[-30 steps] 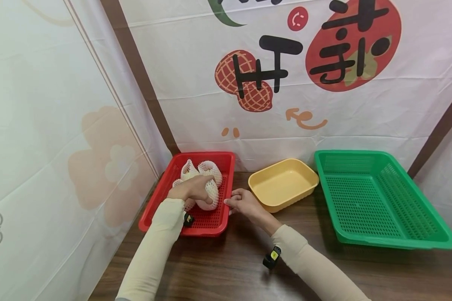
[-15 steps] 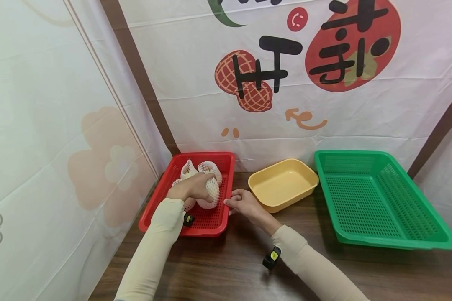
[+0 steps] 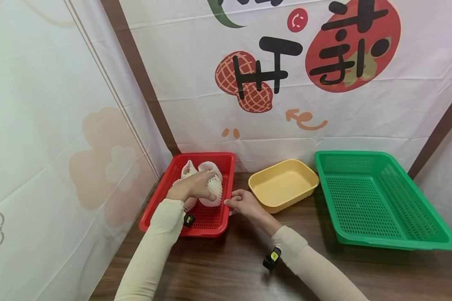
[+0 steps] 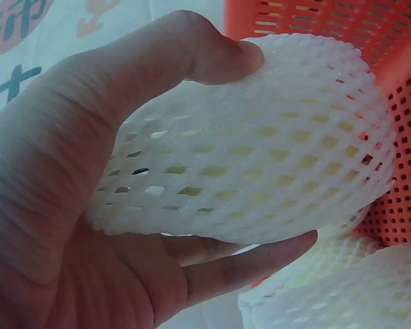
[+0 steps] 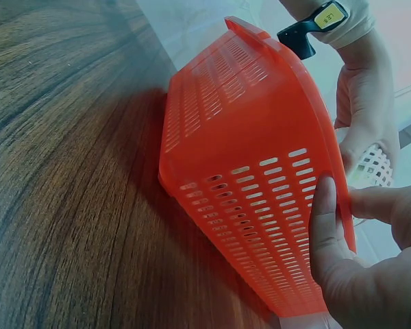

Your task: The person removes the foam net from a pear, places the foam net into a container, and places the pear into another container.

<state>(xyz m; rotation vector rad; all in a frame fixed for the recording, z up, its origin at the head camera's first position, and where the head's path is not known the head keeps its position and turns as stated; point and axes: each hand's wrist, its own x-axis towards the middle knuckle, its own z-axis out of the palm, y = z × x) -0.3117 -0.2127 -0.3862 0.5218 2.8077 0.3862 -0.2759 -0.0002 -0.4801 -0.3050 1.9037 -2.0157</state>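
My left hand (image 3: 193,187) reaches into the red plastic basket (image 3: 207,223) and grips a pale yellow-green, rounded thing in a white foam net (image 3: 215,193). In the left wrist view, the thumb lies over this foam net (image 4: 260,151) and the fingers pass beneath it; the net hides what kind of thing is inside. Several more foam-netted pieces (image 3: 188,168) lie beside and under the hand, partly covered by it. At the basket's right side, my right hand (image 3: 248,205) pinches the rim, thumb and fingers on opposite faces of the red wall (image 5: 260,171).
A yellow tub (image 3: 282,184) stands right of the red basket, close to my right hand. Farther right is a large green basket (image 3: 361,205). All rest on a dark wooden table (image 3: 211,267), with printed cloth walls (image 3: 196,104) behind and at the left.
In my left hand, the foam-netted piece has shifted slightly up and to the right inside the basket. My right hand stays at the rim.
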